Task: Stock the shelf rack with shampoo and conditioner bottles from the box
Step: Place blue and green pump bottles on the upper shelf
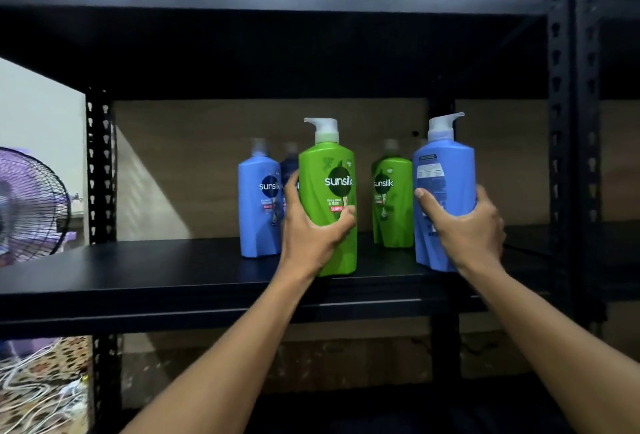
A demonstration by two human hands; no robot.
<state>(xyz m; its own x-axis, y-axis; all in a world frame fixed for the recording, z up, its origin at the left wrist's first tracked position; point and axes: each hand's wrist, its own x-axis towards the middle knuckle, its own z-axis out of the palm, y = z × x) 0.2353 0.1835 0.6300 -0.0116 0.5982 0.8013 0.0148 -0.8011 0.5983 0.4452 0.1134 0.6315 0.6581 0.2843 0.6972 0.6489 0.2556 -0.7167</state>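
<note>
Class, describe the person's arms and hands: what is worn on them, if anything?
Nothing is worn. The left hand and right hand are bare: no gloves, rings, watch or bracelets show. Both forearms are uncovered down to the picture's lower edge, so no sleeve is in view.

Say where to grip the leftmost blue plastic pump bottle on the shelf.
Grip the blue plastic pump bottle mid-body from the front-left: it stands upright, open on that side, while the left hand holding a green plastic pump bottle crowds its right.
</note>
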